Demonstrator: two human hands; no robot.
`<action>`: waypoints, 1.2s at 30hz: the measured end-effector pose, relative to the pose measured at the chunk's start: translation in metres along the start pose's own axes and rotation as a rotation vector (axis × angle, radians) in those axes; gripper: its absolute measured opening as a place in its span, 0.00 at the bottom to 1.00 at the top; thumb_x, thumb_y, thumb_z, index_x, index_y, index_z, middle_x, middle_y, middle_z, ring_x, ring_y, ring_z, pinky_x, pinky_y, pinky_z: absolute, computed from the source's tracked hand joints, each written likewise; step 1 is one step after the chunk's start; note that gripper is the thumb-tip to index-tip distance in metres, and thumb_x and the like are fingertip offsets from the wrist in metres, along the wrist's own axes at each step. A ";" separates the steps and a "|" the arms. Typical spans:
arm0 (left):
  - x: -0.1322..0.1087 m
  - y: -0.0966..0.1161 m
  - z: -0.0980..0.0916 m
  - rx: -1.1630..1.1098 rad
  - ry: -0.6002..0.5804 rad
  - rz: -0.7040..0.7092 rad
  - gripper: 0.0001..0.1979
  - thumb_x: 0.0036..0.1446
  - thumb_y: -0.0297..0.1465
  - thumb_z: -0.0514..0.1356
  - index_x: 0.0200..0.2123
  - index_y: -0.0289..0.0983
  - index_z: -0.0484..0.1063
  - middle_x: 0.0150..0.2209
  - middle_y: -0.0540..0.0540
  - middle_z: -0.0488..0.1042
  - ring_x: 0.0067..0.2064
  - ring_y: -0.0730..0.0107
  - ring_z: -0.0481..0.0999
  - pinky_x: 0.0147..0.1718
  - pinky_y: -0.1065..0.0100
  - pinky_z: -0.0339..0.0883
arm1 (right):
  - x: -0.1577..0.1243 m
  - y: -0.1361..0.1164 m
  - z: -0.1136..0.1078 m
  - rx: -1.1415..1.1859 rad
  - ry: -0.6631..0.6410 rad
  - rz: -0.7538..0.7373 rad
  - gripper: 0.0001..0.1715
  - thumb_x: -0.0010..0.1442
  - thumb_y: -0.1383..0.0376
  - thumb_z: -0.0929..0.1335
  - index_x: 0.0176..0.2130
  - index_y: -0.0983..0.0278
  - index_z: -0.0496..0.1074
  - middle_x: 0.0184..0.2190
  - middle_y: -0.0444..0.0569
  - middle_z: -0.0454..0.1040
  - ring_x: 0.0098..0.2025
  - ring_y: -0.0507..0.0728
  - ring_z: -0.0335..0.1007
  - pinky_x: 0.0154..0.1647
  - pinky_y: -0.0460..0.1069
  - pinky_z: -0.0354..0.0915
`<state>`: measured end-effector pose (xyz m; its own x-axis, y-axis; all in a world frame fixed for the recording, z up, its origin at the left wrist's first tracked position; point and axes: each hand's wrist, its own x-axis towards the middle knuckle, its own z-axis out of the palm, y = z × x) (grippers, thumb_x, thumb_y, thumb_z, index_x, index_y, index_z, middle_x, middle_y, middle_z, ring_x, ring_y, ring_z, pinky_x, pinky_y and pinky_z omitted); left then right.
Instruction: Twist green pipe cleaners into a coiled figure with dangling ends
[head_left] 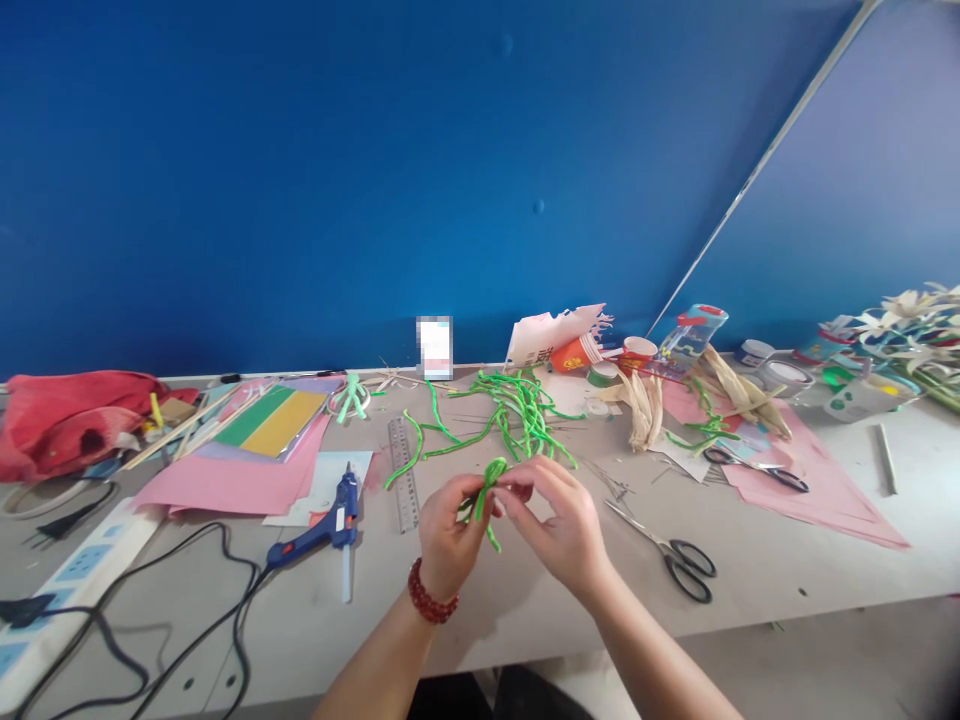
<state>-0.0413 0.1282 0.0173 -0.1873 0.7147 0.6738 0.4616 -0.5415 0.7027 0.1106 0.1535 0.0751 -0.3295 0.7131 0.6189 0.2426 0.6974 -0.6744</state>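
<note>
So the left hand and right hand are both pinching a looped green strand, lower middle of the frame, with a messy green pile on the bench just above.

Fuzzy green stems, smooth plastic glue gun

Left hand, right hand hold green strand.
</note>
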 end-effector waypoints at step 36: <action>0.001 0.003 -0.001 -0.122 -0.003 -0.108 0.04 0.62 0.30 0.62 0.34 0.38 0.75 0.26 0.50 0.78 0.25 0.72 0.78 0.28 0.73 0.70 | -0.005 0.002 0.023 0.424 0.080 0.431 0.09 0.62 0.62 0.69 0.31 0.63 0.69 0.23 0.43 0.72 0.22 0.51 0.68 0.23 0.44 0.63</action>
<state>-0.0405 0.1270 0.0205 -0.2277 0.7731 0.5920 0.3298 -0.5108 0.7939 0.0916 0.1501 0.0613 -0.2086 0.9395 0.2715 -0.0513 0.2667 -0.9624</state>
